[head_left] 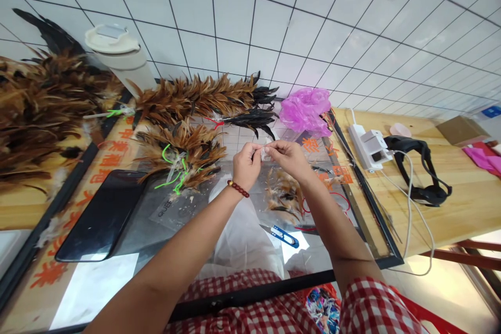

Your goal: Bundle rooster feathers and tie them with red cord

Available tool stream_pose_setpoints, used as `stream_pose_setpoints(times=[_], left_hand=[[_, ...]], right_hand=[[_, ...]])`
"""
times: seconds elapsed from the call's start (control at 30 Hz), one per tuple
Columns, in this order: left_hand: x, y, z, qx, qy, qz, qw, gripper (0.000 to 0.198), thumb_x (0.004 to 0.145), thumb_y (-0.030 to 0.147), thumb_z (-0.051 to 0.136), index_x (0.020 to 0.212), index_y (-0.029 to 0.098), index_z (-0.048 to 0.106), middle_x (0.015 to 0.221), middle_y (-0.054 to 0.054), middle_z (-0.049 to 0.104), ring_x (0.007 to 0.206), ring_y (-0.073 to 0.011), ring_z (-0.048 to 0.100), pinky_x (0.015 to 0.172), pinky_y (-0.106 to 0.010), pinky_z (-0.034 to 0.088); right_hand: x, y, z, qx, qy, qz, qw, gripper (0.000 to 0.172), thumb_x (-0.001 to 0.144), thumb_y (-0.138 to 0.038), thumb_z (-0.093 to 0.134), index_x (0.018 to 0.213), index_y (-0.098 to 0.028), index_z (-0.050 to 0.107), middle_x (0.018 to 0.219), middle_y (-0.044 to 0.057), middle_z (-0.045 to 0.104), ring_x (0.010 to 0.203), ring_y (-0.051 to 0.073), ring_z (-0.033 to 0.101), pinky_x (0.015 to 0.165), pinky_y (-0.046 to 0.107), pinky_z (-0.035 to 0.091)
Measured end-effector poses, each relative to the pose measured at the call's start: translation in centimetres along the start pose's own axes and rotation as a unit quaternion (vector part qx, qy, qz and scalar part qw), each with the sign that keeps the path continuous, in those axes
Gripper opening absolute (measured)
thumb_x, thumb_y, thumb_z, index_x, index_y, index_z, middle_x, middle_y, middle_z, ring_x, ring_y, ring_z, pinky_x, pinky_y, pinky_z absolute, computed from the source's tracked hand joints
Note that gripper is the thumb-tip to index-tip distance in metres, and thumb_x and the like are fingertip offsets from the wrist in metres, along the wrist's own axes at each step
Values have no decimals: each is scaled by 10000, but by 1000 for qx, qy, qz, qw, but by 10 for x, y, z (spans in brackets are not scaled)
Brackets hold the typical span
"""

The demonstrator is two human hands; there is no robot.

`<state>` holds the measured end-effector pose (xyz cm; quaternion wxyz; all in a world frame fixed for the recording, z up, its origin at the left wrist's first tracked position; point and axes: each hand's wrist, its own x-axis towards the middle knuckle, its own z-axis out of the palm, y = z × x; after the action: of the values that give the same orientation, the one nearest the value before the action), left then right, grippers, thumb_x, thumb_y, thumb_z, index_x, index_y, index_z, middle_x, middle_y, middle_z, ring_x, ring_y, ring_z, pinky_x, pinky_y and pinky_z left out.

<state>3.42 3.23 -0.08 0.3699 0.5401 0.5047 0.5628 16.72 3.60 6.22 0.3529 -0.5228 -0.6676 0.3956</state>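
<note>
- Checked garment (pixel 274 319): on the near side of the blue snips, at the near edge of the tabletop frame (pixel 258 293).
- Blue snips (pixel 293 243): on the glass surface; landmark for all positions below.
- Loose feathers (pixel 285 193): short, brown and dark; just beyond the snips.
- Black phone (pixel 102 214): well to the left of the snips, screen dark.
- Left hand (pixel 247 163): beyond the snips and slightly left; thumb and index finger brought together on a small white piece (pixel 263 153). A bead bracelet (pixel 238 188) is on the wrist.
- Right hand (pixel 288 157): directly beyond the snips; thumb and index finger closed on the same piece, fingertips nearly meeting those of the left hand.
- Small white piece: beyond the snips, raised between both sets of fingertips; its exact form is too small to tell.
- Feather bundle (pixel 205 147): beyond and left of the snips, with green strands (pixel 180 182) at its base.
- Power strip (pixel 360 145): beyond and right of the snips.
- Dark feather bunch (pixel 252 119): farther beyond the snips, red tie (pixel 219 123) at its left end.
- Purple plastic bag (pixel 307 109): far beyond the snips, crumpled.
- Long brown feather row (pixel 203 95): beyond and left of the snips, near the tiled wall (pixel 242 15).
- Lidded cup (pixel 133 70): far left beyond the snips, upright.
</note>
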Motion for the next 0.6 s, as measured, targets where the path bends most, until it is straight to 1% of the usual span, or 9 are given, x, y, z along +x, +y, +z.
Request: stream_pose_setpoints(times=[0.07, 0.13, 0.17, 0.23, 0.3, 0.4, 0.47, 0.53, 0.6], left_hand=[[0, 0, 0, 4, -4, 5, 1000, 134, 836, 315, 562, 836, 197, 626, 708, 7, 658, 574, -102, 599, 562, -211, 482], [1, 0, 0, 0, -7, 3, 1000, 147, 844, 323, 551, 833, 195, 624, 704, 8, 660, 554, -101, 598, 545, -211, 474], [1, 0, 1, 0, -7, 3, 1000, 152, 849, 323, 545, 835, 194, 623, 696, 9, 659, 543, -99, 596, 543, -212, 471], [1, 0, 1, 7, -3, 7, 1000, 153, 853, 323, 542, 840, 193, 621, 674, 13, 652, 536, -101, 592, 557, -216, 471], [1, -1, 0, 23, 0, 14, 1000, 146, 849, 324, 551, 850, 197, 624, 673, 10, 654, 557, -107, 593, 582, -222, 472], [1, -2, -1, 49, -1, 32, 998, 135, 844, 321, 560, 856, 209, 635, 720, -4, 673, 613, -119, 608, 617, -228, 468], [0, -2, -1, 59, 0, 47, 997, 128, 843, 317, 563, 850, 218, 644, 744, -10, 680, 639, -125, 617, 639, -233, 462], [0, -1, -1, 65, -5, 56, 996, 127, 845, 312, 561, 852, 223, 652, 733, -11, 676, 652, -131, 621, 657, -237, 455], [0, 0, -1, 70, -8, 53, 996, 122, 842, 304, 564, 855, 226, 657, 702, -8, 666, 667, -139, 622, 669, -240, 447]], right_hand=[[1, 1, 0, -14, 41, 3, 999, 195, 766, -346, 578, 729, -163, 633, 627, -7, 580, 552, 102, 471, 544, 238, 371], [2, 3, -1, -26, 85, -5, 996, 146, 755, -303, 557, 710, -170, 596, 589, -29, 518, 527, 94, 431, 522, 234, 340], [3, 4, -2, -32, 105, -14, 994, 124, 750, -285, 546, 702, -174, 577, 595, -32, 504, 527, 93, 422, 521, 234, 337], [3, 5, -4, -43, 128, -36, 990, 108, 748, -266, 530, 694, -177, 557, 652, -17, 524, 569, 98, 446, 548, 235, 359], [3, 4, -5, -54, 128, -55, 989, 121, 764, -277, 525, 737, -173, 580, 751, 11, 573, 635, 110, 488, 594, 242, 393], [2, 1, -5, -96, 97, -73, 988, 164, 770, -307, 565, 842, -175, 632, 879, 42, 625, 725, 131, 542, 653, 260, 422], [0, 0, -4, -128, 77, -98, 984, 134, 776, -294, 578, 809, -180, 642, 893, 50, 638, 796, 150, 572, 710, 278, 433], [-3, -2, -3, -164, 83, -136, 973, 116, 796, -265, 559, 759, -183, 633, 910, 60, 635, 881, 170, 585, 777, 299, 432], [-6, -4, -1, -225, 107, -168, 954, 114, 811, -239, 535, 776, -184, 629, 987, 79, 620, 946, 189, 576, 822, 323, 417]])
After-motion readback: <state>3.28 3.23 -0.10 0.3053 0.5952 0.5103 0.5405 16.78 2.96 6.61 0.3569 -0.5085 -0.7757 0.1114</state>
